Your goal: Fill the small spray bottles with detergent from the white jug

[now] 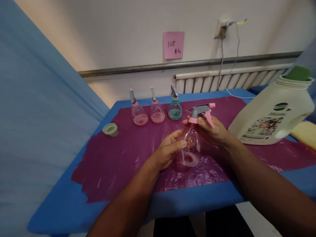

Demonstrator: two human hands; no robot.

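A clear pink spray bottle (191, 144) with a little liquid at its bottom is held up over the purple plastic sheet (118, 164). My left hand (170, 148) is closed around the bottle's body, thumb across its front. At the neck, my right hand (212, 130) grips the pink collar of the grey and pink spray head (201, 110). The spray head sits on the bottle's mouth; how tightly it is screwed on cannot be seen. Behind stand two pink spray bottles (140, 116) (157, 113) and a teal one (175, 110), each with a spray head and some liquid.
A large cream jug (271, 112) with a green piece in its mouth stands at the right, beside a yellow item (304, 133). A small pale green cup (110, 129) sits at the left. Blue curtain (37, 115) hangs left; a radiator (209, 82) and cables run along the wall.
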